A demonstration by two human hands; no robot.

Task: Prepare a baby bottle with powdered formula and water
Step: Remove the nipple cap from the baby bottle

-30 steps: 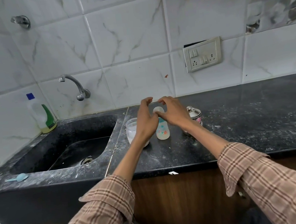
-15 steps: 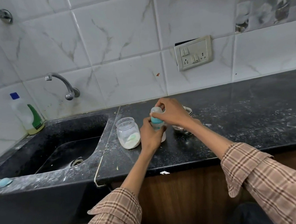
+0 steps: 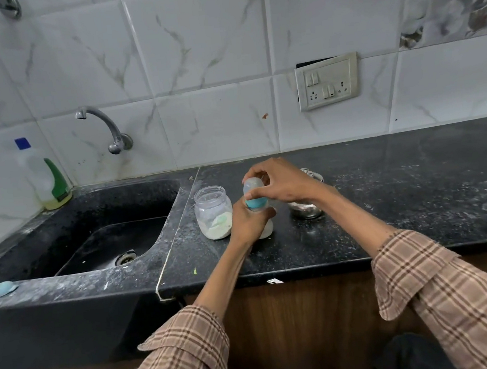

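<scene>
A small baby bottle (image 3: 257, 204) with a teal collar and a clear cap stands on the black counter (image 3: 388, 199). My left hand (image 3: 247, 221) is wrapped around its body, hiding most of it. My right hand (image 3: 281, 182) grips the cap and collar from above. Just left of the bottle stands an open clear jar (image 3: 213, 213) with white formula powder and a green scoop inside. A light blue measuring spoon (image 3: 2, 289) lies on the sink's front rim at far left.
A small steel container (image 3: 306, 207) sits behind my right wrist. The black sink (image 3: 91, 239) lies to the left, a tap (image 3: 104, 125) above it and a dish soap bottle (image 3: 44, 175) in the corner. Powder dusts the counter.
My left hand went from beside the bottle to gripping its body. My right hand closed over the cap. The camera view shifted slightly down and left.
</scene>
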